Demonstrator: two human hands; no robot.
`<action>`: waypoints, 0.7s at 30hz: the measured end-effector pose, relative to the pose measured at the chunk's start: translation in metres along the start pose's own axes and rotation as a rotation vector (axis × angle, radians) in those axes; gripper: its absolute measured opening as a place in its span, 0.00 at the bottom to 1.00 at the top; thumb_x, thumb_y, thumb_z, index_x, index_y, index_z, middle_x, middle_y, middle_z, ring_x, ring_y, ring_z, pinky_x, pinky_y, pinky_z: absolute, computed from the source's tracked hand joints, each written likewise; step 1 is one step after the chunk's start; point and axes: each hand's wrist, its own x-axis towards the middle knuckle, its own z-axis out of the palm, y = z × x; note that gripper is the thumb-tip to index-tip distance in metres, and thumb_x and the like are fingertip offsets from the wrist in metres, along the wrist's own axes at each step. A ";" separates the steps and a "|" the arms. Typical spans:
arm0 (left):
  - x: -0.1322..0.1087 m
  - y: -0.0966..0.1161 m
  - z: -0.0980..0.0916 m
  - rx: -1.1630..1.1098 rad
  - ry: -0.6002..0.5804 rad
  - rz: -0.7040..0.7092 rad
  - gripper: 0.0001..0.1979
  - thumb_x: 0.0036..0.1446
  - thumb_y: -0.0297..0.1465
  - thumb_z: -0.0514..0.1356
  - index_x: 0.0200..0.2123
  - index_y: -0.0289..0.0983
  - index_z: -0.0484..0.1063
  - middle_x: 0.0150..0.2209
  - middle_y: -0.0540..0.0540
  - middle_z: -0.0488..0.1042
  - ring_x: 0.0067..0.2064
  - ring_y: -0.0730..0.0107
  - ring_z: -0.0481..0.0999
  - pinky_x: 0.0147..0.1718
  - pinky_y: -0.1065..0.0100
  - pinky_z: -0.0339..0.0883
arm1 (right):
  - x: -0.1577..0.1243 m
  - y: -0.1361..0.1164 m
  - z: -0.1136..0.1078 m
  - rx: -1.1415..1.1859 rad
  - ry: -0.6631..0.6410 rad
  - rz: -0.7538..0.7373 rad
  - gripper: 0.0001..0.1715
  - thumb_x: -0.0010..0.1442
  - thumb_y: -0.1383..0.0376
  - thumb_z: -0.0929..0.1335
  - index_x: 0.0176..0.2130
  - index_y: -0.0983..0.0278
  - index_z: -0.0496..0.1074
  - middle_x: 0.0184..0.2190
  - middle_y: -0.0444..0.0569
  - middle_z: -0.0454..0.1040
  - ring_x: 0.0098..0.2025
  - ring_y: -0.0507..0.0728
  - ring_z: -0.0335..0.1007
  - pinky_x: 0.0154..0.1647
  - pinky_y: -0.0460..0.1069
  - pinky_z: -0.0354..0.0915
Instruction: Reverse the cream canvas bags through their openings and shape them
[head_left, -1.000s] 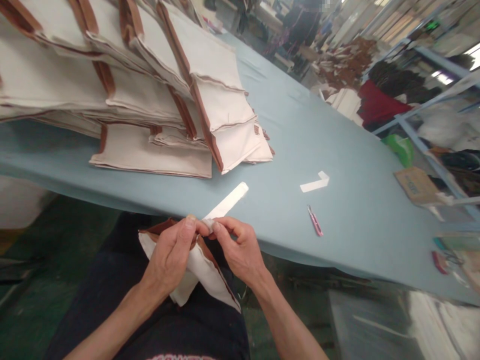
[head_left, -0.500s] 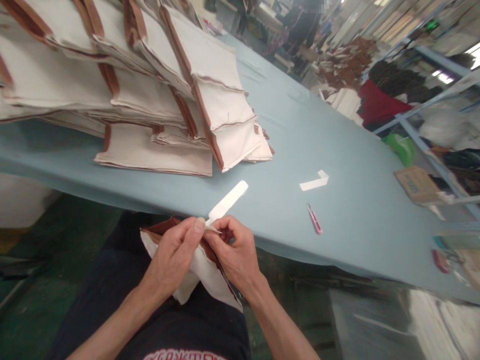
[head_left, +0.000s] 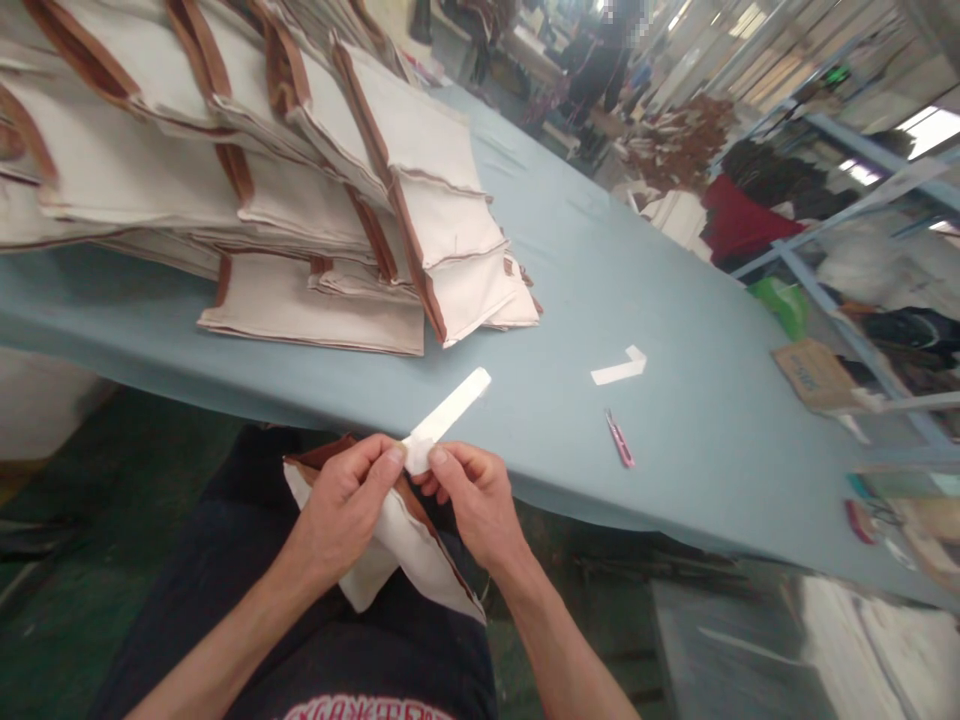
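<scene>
A white strip (head_left: pixel 454 403), which looks like paper or tape, runs from between my hands out over the table edge. My left hand (head_left: pixel 352 500) is closed in a pinch on the strip's near end. Close beside it, my right hand (head_left: pixel 472 490) pinches a folded white flap of the same strip between thumb and fingers. Below both hands, a white cloth piece with brown trim (head_left: pixel 409 540) hangs over my lap. How it is held is partly hidden by my fingers. On the table to the right lie a pink-handled thread snipper (head_left: pixel 620 440) and a bent white strip (head_left: pixel 619 368).
White cloth pieces with brown edging (head_left: pixel 315 300) are stacked high on the left of the blue-covered table (head_left: pixel 555 400). Red-handled scissors (head_left: pixel 862 522) lie at the right end. A cardboard box (head_left: pixel 814 375) and blue shelving (head_left: pixel 832 300) stand beyond. A person (head_left: pixel 600 60) is in the background.
My right hand has turned, and a white flap now shows between my two thumbs. The view has shifted slightly; the table items lie as before.
</scene>
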 end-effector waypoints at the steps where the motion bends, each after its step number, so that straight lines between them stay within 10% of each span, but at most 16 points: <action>1: -0.001 0.000 0.000 0.014 0.002 -0.001 0.24 0.66 0.54 0.55 0.26 0.43 0.69 0.21 0.53 0.69 0.24 0.66 0.66 0.23 0.67 0.60 | 0.001 0.001 0.001 0.007 0.013 0.004 0.28 0.65 0.42 0.75 0.28 0.61 0.83 0.25 0.48 0.81 0.26 0.54 0.70 0.28 0.48 0.67; 7: -0.003 0.003 -0.007 0.167 0.070 0.021 0.24 0.67 0.55 0.50 0.26 0.46 0.65 0.21 0.54 0.63 0.25 0.64 0.65 0.25 0.65 0.60 | 0.016 -0.001 -0.025 0.070 0.265 -0.030 0.30 0.63 0.39 0.75 0.28 0.61 0.78 0.24 0.46 0.79 0.25 0.52 0.69 0.26 0.47 0.67; 21: 0.068 0.028 -0.042 0.814 0.096 0.128 0.16 0.67 0.46 0.50 0.33 0.46 0.69 0.24 0.46 0.73 0.28 0.51 0.74 0.33 0.63 0.49 | 0.116 -0.018 -0.224 0.100 0.997 -0.096 0.18 0.79 0.52 0.72 0.50 0.65 0.78 0.40 0.46 0.80 0.34 0.53 0.78 0.35 0.49 0.77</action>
